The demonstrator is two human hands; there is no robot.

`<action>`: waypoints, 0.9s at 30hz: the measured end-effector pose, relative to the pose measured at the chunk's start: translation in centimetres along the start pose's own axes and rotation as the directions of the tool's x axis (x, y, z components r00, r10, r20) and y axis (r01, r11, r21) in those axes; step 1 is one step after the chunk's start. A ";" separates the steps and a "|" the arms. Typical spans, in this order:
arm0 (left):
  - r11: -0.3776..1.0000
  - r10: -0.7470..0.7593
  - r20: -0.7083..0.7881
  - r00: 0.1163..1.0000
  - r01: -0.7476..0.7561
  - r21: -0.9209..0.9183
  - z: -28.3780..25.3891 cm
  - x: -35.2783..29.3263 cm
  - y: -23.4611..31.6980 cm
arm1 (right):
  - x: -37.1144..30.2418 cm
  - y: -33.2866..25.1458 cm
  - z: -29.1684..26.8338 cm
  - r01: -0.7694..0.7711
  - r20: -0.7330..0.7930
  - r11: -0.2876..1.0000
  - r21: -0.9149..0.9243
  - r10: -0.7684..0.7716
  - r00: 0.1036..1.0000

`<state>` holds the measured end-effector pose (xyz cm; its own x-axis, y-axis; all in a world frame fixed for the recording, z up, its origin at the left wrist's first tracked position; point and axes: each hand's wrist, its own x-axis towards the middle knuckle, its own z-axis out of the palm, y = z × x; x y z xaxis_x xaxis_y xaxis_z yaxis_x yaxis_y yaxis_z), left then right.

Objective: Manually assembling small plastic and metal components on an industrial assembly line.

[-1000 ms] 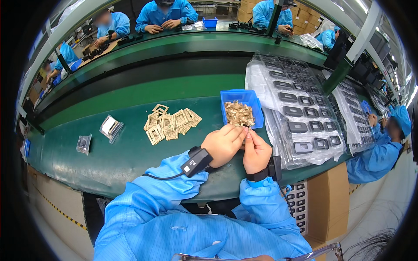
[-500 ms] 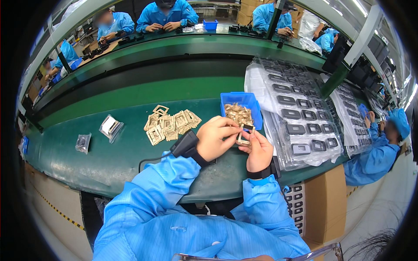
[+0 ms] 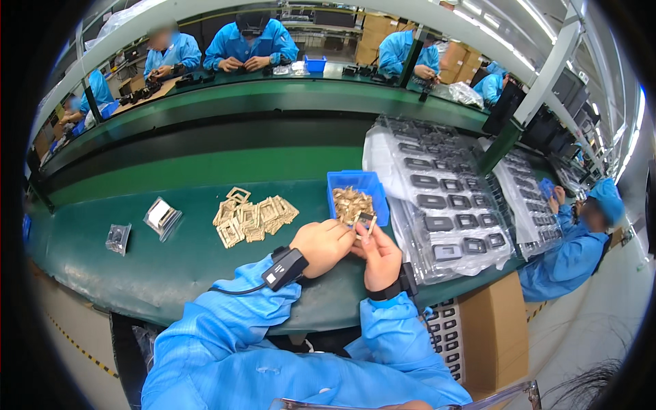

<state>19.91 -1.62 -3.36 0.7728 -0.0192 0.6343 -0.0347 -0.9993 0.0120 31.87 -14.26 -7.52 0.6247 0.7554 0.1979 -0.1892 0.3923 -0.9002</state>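
Between my two hands is a small tan rectangular frame (image 3: 370, 227) with a dark piece along its top edge. My right hand (image 3: 380, 261) pinches it between thumb and fingers. My left hand (image 3: 324, 247) is closed against the frame's left side, its fingertips partly hidden behind the knuckles. Just beyond the hands stands a blue bin (image 3: 372, 179) filled with crumpled tan scraps (image 3: 351, 201). To the left of the bin, a loose pile of similar tan frames (image 3: 254, 217) lies on the green table.
Right of the bin are clear plastic trays (image 3: 437, 256) of black frame-shaped parts. Two small plastic bags (image 3: 162, 217) (image 3: 118, 238) lie at left. A cardboard box (image 3: 497, 328) stands below the table's right edge. Co-workers in blue sit across the bench and at right.
The view has shifted, so the bench appears further left and lower. The frame has tilted in my fingers, and my left fingers have curled in closer to it.
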 end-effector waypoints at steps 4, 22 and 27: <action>0.975 -0.169 -0.013 0.985 0.166 -0.145 -0.8 0.3 0.4 | -0.2 0.0 0.4 0.076 0.023 0.997 0.025 -0.077 0.997; 0.356 -0.472 0.387 0.792 0.573 -0.739 -2.3 0.9 -1.5 | 0.0 -1.2 1.4 0.478 0.125 0.599 -0.642 -0.534 0.837; 0.495 -0.437 0.262 0.860 0.473 -0.728 -1.0 0.5 -1.4 | -0.2 -0.6 1.5 0.392 0.071 0.691 -0.607 -0.444 0.893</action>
<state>19.73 -0.20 -2.26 0.8461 0.4122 0.3380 -0.1128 -0.4813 0.8693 30.72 -13.90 -6.43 0.5881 0.5376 0.6043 0.5739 0.2491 -0.7801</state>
